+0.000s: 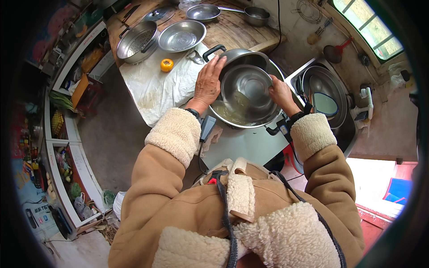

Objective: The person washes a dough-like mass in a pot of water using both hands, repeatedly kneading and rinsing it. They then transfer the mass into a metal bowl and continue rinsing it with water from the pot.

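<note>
Ahead of me, a large metal pot (pixel 231 123) with black side handles holds cloudy liquid. My left hand (pixel 210 79) grips the near-left rim of a steel pot (pixel 242 57) with a black handle, tilted above the large one. My right hand (pixel 281 91) pinches the right rim of a shiny steel bowl (pixel 248 83), which lies tilted within the larger pot's opening, partly over the liquid. Whether my left fingers also touch the bowl is unclear. Left of the pots, a metal spoon-like utensil (pixel 195 57) and an orange persimmon (pixel 166 65) rest on a white cloth (pixel 150 85).
A steamer pot with holes (pixel 134 47), a steel dish (pixel 182 36), a frying pan (pixel 203 12) and a small saucepan (pixel 256 16) stand on the wooden table (pixel 231 33). At right, a sink (pixel 348 134) holds a large basin (pixel 340 97). Shelves (pixel 63 140) stand at left.
</note>
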Action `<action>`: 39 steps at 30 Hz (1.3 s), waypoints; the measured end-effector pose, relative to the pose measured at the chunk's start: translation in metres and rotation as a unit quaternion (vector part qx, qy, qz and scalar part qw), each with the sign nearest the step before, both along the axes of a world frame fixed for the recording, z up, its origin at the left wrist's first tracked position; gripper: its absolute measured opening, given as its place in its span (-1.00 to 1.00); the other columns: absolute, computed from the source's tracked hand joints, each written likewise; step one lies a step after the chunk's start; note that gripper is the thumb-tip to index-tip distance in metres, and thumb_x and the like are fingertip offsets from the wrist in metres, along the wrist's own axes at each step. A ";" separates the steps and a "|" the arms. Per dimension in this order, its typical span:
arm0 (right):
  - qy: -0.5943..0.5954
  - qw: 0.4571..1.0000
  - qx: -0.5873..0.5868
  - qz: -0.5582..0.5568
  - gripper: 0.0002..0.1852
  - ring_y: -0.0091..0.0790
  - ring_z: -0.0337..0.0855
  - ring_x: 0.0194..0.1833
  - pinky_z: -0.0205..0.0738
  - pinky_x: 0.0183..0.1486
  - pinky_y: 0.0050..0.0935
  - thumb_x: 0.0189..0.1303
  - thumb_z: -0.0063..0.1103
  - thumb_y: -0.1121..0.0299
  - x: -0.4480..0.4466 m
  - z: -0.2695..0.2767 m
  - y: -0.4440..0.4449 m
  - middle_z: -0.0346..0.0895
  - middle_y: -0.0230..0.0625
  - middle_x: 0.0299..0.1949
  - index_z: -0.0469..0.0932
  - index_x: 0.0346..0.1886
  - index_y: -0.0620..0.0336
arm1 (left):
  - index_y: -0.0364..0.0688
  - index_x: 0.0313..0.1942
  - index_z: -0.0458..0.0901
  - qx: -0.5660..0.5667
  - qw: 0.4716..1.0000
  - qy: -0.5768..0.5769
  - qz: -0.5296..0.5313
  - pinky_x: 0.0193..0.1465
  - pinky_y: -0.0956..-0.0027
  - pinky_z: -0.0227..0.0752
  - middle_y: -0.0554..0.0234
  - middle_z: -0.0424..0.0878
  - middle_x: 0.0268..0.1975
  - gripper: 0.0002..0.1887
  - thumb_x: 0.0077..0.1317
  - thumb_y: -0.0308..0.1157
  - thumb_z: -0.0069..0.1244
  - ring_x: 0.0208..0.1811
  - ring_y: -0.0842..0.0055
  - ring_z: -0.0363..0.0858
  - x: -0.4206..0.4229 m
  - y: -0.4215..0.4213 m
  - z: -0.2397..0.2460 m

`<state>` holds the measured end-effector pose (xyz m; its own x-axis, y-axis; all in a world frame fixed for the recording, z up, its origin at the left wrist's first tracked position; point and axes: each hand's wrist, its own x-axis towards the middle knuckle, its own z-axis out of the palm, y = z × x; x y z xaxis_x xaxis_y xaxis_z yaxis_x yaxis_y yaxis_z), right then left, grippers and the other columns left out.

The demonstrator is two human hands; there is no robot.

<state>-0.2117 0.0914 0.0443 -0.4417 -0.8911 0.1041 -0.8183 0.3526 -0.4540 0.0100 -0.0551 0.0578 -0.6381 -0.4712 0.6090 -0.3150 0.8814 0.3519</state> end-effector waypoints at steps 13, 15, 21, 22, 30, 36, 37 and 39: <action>-0.588 0.784 -0.012 -0.198 -0.66 -0.31 0.53 -0.26 0.47 -0.27 -0.29 0.04 0.03 0.39 -0.006 -0.011 0.006 0.48 -0.24 -0.25 0.36 -0.06 0.20 | -0.34 0.15 0.19 0.218 0.971 0.101 0.003 0.14 0.29 0.28 -0.03 0.36 0.10 -0.45 0.17 -0.43 -0.02 0.10 0.22 0.38 0.005 0.018 -0.002; -0.626 0.749 -0.044 -0.212 -0.68 -0.28 0.54 -0.25 0.46 -0.22 -0.26 0.08 0.05 0.40 -0.002 -0.011 0.006 0.49 -0.22 -0.22 0.37 -0.06 0.20 | -0.38 0.14 0.20 0.479 0.865 0.151 0.024 0.05 0.36 0.37 0.00 0.43 0.05 -0.44 0.19 -0.35 0.01 0.02 0.28 0.47 0.001 0.020 -0.002; -0.663 0.709 -0.095 -0.223 -0.70 -0.28 0.57 -0.29 0.47 -0.18 -0.29 0.07 0.11 0.42 0.008 -0.021 0.006 0.54 -0.22 -0.24 0.43 -0.09 0.25 | -0.23 0.04 0.35 0.798 0.590 0.092 -0.083 -0.29 0.34 0.58 0.16 0.53 -0.11 -0.45 0.16 -0.08 0.06 -0.18 0.44 0.59 0.011 0.024 0.006; -0.667 0.706 -0.106 -0.214 -0.70 -0.28 0.57 -0.29 0.47 -0.18 -0.30 0.06 0.12 0.43 0.010 -0.023 0.004 0.55 -0.21 -0.24 0.44 -0.09 0.25 | -0.24 0.04 0.35 0.791 0.602 0.077 -0.080 -0.30 0.33 0.59 0.17 0.53 -0.10 -0.45 0.16 -0.08 0.07 -0.19 0.44 0.59 0.009 0.030 0.003; -0.608 0.769 -0.067 -0.187 -0.75 -0.34 0.52 -0.28 0.42 -0.26 -0.36 -0.06 0.21 0.47 0.008 -0.021 0.004 0.51 -0.29 -0.35 0.52 -0.23 0.18 | -0.31 0.13 0.20 0.536 0.841 0.067 -0.044 0.06 0.39 0.32 -0.02 0.42 0.01 -0.46 0.06 -0.53 -0.19 0.03 0.28 0.42 0.007 0.037 -0.032; -0.487 0.865 0.100 -0.067 -0.81 -0.51 0.45 -0.59 0.34 -0.54 -0.55 -0.07 0.23 0.39 -0.001 -0.023 0.002 0.45 -0.42 -0.60 0.56 -0.32 0.15 | -0.31 -0.04 0.40 0.407 0.889 0.203 -0.058 0.21 0.37 0.15 0.04 0.48 -0.01 -0.65 0.11 -0.54 -0.15 0.06 0.35 0.41 0.008 0.027 -0.061; -0.426 0.892 0.147 -0.023 -0.82 -0.52 0.45 -0.61 0.33 -0.56 -0.56 -0.07 0.22 0.38 -0.001 -0.023 0.002 0.45 -0.42 -0.62 0.57 -0.33 0.16 | -0.32 -0.12 0.43 0.341 0.925 0.163 -0.034 0.25 0.35 0.11 0.00 0.47 0.00 -0.71 0.09 -0.56 -0.15 0.09 0.31 0.40 0.009 0.026 -0.067; -0.335 0.915 0.219 0.044 -0.82 -0.53 0.47 -0.60 0.34 -0.57 -0.58 -0.06 0.20 0.36 0.000 -0.020 0.002 0.48 -0.40 -0.62 0.58 -0.34 0.18 | -0.32 -0.20 0.43 0.212 0.971 0.107 -0.008 0.30 0.31 0.04 -0.08 0.44 0.02 -0.76 0.07 -0.60 -0.17 0.13 0.21 0.35 0.012 0.022 -0.078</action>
